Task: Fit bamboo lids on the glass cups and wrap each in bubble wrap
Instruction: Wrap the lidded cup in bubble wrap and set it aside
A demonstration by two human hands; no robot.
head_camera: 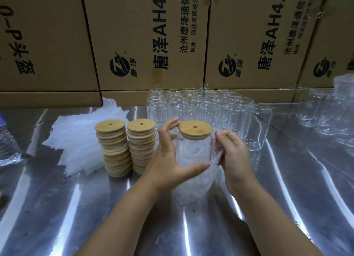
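A glass cup (193,150) with a bamboo lid (195,129) on top is held above the metal table. My left hand (168,156) grips the cup's left side, thumb across its lower front. My right hand (232,152) holds a sheet of bubble wrap (193,184) against the cup's right side; the sheet hangs down below the cup. Two stacks of bamboo lids (112,148) (141,144) stand to the left. Several bare glass cups (203,106) stand in rows behind.
A pile of bubble wrap sheets (80,140) lies left of the lid stacks. More glass cups (325,113) stand at the right. A plastic bottle (7,146) lies at the left edge. Cardboard boxes (149,39) wall off the back of the shiny table (277,188).
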